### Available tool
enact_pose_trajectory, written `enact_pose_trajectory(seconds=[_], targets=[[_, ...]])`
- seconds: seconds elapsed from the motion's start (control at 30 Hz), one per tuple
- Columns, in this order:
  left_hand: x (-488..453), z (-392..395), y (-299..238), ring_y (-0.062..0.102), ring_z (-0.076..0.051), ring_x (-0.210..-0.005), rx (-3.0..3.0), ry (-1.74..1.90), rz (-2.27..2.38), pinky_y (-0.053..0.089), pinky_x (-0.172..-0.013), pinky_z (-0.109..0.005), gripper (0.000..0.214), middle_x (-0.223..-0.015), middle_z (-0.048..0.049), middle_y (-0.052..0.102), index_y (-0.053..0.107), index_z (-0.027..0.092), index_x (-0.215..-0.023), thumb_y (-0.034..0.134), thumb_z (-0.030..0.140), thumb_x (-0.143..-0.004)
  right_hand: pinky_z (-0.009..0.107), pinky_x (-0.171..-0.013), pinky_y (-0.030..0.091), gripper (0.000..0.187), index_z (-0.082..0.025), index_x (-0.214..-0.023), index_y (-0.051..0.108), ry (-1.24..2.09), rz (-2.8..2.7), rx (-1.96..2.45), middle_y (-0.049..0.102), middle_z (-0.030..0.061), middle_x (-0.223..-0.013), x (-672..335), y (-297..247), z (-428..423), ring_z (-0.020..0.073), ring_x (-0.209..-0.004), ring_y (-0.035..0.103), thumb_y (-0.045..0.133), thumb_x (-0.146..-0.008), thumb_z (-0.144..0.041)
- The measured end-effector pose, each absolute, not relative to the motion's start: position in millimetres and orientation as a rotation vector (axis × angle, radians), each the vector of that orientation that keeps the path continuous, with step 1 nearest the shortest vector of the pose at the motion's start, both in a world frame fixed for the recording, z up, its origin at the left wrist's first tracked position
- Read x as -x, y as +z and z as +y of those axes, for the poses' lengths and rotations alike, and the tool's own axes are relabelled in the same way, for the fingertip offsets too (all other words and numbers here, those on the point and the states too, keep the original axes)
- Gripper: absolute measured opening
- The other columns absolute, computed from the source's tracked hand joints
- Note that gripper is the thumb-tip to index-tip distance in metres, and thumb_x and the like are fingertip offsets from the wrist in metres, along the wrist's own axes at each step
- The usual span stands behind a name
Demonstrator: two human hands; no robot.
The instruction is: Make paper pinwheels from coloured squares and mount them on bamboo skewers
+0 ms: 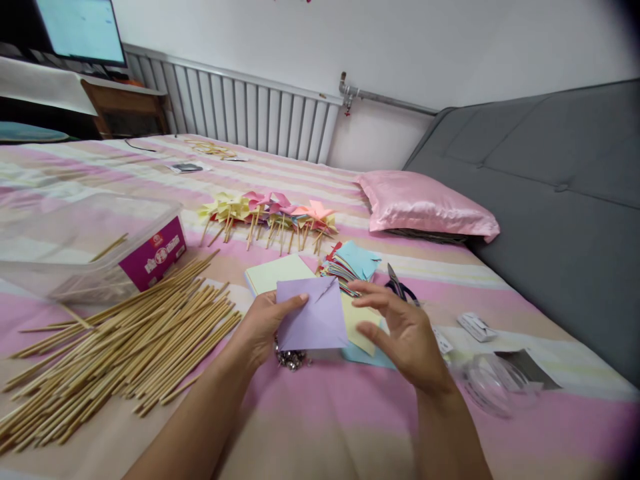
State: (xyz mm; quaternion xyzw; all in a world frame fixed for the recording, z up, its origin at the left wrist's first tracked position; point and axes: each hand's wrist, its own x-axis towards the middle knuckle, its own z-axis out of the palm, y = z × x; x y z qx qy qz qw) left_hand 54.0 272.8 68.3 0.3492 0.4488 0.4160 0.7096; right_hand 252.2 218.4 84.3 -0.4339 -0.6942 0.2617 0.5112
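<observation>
A square of purple paper (311, 323) with a slit toward its upper right corner is pinched by its left edge in my left hand (265, 323). Just right of it, my right hand (400, 330) is raised with thumb and fingers apart, touching nothing I can see. Under and behind the purple square lie yellow paper (359, 320) and blue paper (367, 357). Shiny metal pins or fasteners (291, 359) show below its lower edge. A stack of pale paper squares (280, 270) rests beyond, beside a pile of colored papers (353, 263).
Wooden sticks (150, 347) spread over the left of the striped bed, by a clear plastic box (150, 220). Finished paper pinwheels (270, 213) lie in a row farther back. Scissors (397, 283), clear tape rolls (493, 383) and a pink pillow (430, 207) are at right.
</observation>
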Motion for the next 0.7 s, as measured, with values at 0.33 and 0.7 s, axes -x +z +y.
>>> enact_pose_trajectory(seconds=[0.33,0.7], targets=[[-53.2,270.7,73.1,0.064,-0.018,-0.063,-0.773,0.904,0.947,0.048,-0.055,-0.024,0.038,-0.080,-0.0117,0.072,0.068,0.008,-0.092,0.077,0.028,-0.061,0.032,-0.079,0.053,0.028,-0.024,-0.108,0.065,1.065,-1.663,1.236,0.070,0.0037,-0.097,-255.3,78.6,219.3,0.0168,-0.087,0.066,0.057,-0.081,-0.019],[-54.8,265.5,72.0,0.063,-0.019,-0.060,-0.875,0.730,0.883,0.046,-0.051,-0.024,0.040,-0.076,-0.0115,0.071,0.067,0.009,-0.096,0.075,0.033,-0.065,0.025,-0.066,0.051,0.013,-0.021,-0.081,0.073,1.083,-1.749,1.230,0.072,0.0032,-0.082,-252.8,84.2,216.2,0.0160,-0.075,0.065,0.062,-0.076,-0.018]])
